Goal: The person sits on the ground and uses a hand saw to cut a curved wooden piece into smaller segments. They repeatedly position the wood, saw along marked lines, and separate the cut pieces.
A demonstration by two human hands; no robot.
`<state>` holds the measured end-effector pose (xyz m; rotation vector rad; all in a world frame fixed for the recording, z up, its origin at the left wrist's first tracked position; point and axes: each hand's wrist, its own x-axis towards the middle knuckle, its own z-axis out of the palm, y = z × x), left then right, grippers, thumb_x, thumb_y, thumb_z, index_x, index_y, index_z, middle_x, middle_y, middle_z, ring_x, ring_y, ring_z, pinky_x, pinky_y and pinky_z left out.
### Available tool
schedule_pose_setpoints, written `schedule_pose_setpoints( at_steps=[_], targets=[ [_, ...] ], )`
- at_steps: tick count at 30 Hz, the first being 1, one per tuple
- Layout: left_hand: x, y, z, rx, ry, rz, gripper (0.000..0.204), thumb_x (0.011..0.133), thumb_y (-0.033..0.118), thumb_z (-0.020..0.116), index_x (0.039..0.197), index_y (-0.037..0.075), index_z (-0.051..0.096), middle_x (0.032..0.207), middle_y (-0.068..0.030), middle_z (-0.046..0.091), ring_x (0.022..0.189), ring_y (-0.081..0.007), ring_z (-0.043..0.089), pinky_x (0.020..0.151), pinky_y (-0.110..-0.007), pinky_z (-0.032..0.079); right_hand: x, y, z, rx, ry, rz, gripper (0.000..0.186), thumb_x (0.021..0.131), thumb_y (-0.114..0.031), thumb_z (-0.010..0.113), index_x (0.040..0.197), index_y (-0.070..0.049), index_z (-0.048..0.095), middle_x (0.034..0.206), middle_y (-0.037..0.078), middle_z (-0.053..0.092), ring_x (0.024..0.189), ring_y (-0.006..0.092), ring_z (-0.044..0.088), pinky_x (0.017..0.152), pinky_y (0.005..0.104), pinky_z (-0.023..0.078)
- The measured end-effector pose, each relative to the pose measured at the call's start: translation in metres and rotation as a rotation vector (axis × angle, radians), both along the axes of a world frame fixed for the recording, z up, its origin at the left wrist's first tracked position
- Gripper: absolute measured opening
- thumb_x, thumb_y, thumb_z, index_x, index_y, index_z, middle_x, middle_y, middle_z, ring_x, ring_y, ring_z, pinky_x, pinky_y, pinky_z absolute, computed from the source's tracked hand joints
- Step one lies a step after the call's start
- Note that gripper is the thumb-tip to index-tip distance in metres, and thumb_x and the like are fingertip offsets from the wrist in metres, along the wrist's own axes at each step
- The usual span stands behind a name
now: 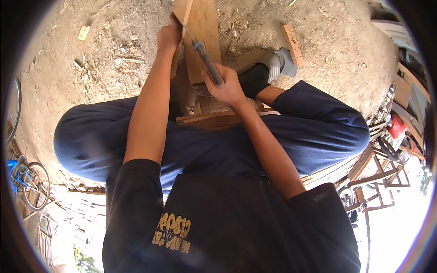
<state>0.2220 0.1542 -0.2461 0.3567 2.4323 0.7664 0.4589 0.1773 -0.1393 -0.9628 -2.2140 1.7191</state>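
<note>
My right hand (225,86) is closed around the dark handle of a hand tool (207,63) with a blue ring and a thin metal blade. The blade slants up and left toward my left hand; its exact kind is unclear. At the top, my left hand (169,35) grips a narrow piece of wood (187,16), its fingers partly hidden. That piece lies along a flat, light-brown wooden board (203,45), over which the blade passes. The far end of the board runs out of view.
My right foot in a grey sandal (274,63) rests beside a notched wooden block (292,44). A wooden bar (211,119) lies close before my lap. Wood scraps (123,60) litter the dirt floor. Bicycle (34,184) at left; wooden frame (378,182) at right.
</note>
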Motion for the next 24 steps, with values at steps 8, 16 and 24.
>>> schedule_pose_setpoints(
  at_steps=[8,16,24],
  targets=[
    [0.002,-0.004,-0.006,-0.03,-0.047,0.066,0.098,0.1,0.067,0.017,0.108,-0.015,0.07,0.113,-0.0413,0.063,0.117,-0.0526,0.059,0.104,-0.052,0.045,0.027,-0.009,0.014,-0.043,-0.13,0.013,0.022,0.091,-0.019,0.068,0.084,0.0,0.061,0.066,0.018,0.057,0.059,0.0186,0.051,0.063,0.037,0.049],
    [0.001,-0.004,-0.008,0.012,-0.031,0.02,0.099,0.1,0.067,0.016,0.115,-0.017,0.065,0.116,-0.0426,0.061,0.117,-0.0533,0.059,0.106,-0.052,0.044,-0.011,0.003,0.015,-0.058,0.004,-0.014,0.02,0.097,-0.017,0.067,0.088,0.0,0.062,0.067,-0.002,0.049,0.065,0.0056,0.043,0.057,0.0279,0.041],
    [0.0,0.0,-0.011,0.018,-0.094,0.063,0.098,0.1,0.067,0.017,0.115,-0.017,0.065,0.117,-0.0447,0.059,0.119,-0.054,0.057,0.106,-0.052,0.044,-0.009,0.002,0.007,0.014,-0.156,0.063,0.016,0.096,-0.013,0.066,0.093,0.002,0.062,0.065,-0.001,0.05,0.066,0.004,0.045,0.058,0.0282,0.043]
  ],
)
